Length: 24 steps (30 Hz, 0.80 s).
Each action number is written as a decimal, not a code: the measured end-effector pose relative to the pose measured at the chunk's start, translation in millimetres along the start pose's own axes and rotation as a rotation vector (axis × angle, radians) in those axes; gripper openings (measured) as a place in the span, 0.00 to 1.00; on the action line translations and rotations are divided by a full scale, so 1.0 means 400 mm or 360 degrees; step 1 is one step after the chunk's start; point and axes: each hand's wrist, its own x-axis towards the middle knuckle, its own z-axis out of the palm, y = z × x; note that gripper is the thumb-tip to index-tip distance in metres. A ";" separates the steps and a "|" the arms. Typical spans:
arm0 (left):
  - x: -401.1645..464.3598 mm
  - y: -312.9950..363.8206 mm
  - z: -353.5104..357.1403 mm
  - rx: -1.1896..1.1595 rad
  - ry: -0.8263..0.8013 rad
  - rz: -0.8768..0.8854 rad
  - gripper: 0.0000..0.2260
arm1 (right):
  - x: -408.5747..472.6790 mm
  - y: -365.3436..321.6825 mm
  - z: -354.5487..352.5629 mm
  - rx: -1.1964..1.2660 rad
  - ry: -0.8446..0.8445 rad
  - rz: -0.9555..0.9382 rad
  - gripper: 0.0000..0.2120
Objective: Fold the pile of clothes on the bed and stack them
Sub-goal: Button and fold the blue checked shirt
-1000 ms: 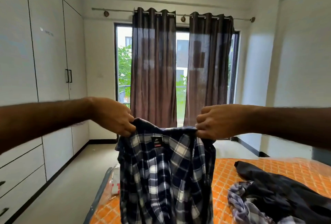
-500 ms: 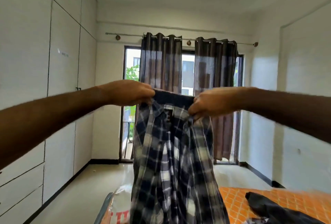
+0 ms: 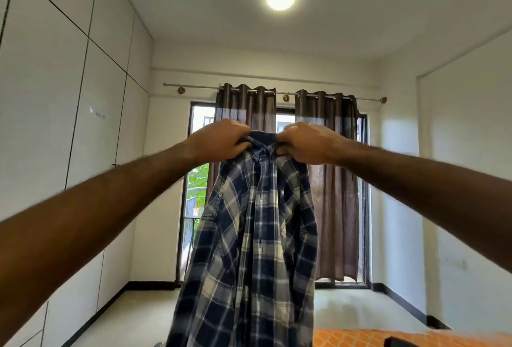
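A navy and white plaid shirt [image 3: 249, 249] hangs full length in the air in front of me, its collar at the top. My left hand [image 3: 219, 140] grips the left side of the collar. My right hand [image 3: 304, 141] grips the right side, fingers curled into the cloth. Both arms are stretched out and raised. The shirt's hem runs out of the bottom of the frame. Only a strip of the orange patterned bed [image 3: 354, 337] shows at the bottom right, with the edge of a dark garment [image 3: 399, 342] on it.
White wardrobe doors [image 3: 69, 125] line the left wall. Brown curtains [image 3: 327, 180] hang over a glass door straight ahead. A white wall stands at the right. Pale floor [image 3: 133, 316] lies between wardrobe and bed.
Both hands have lifted the shirt higher and come closer together at the collar. The view has tilted up, so the ceiling light shows and most of the bed has dropped out.
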 end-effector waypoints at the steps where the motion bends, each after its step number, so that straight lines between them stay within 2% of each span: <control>1: 0.000 0.003 -0.001 -0.0016 0.0025 0.0005 0.06 | 0.000 0.002 0.006 0.0033 0.0074 0.0061 0.10; 2: 0.000 0.006 -0.004 -0.0032 0.0047 0.0009 0.06 | -0.001 0.003 0.012 0.0080 0.0135 0.0105 0.10; 6: 0.004 0.029 -0.003 -0.0095 0.0134 0.0008 0.07 | 0.000 0.004 0.033 0.0172 0.0312 0.0150 0.20; 10: 0.005 0.066 0.016 -0.0122 0.0221 -0.0008 0.05 | 0.008 0.009 0.049 0.0059 0.0338 0.0092 0.07; 12: 0.002 0.075 0.030 -0.0137 0.0262 -0.0024 0.05 | 0.004 0.002 0.054 0.0136 0.0310 0.0065 0.07; 14: -0.001 0.079 0.045 -0.0153 0.0296 -0.0034 0.05 | -0.004 -0.004 0.061 0.0178 0.0286 0.0045 0.12; 18: -0.004 0.090 0.073 -0.0168 0.0302 0.0000 0.05 | -0.017 0.007 0.076 0.0111 0.0331 0.0069 0.18; 24: -0.010 0.123 0.090 -0.0308 0.0392 0.0055 0.07 | -0.016 0.021 0.072 0.0294 0.0318 0.0089 0.06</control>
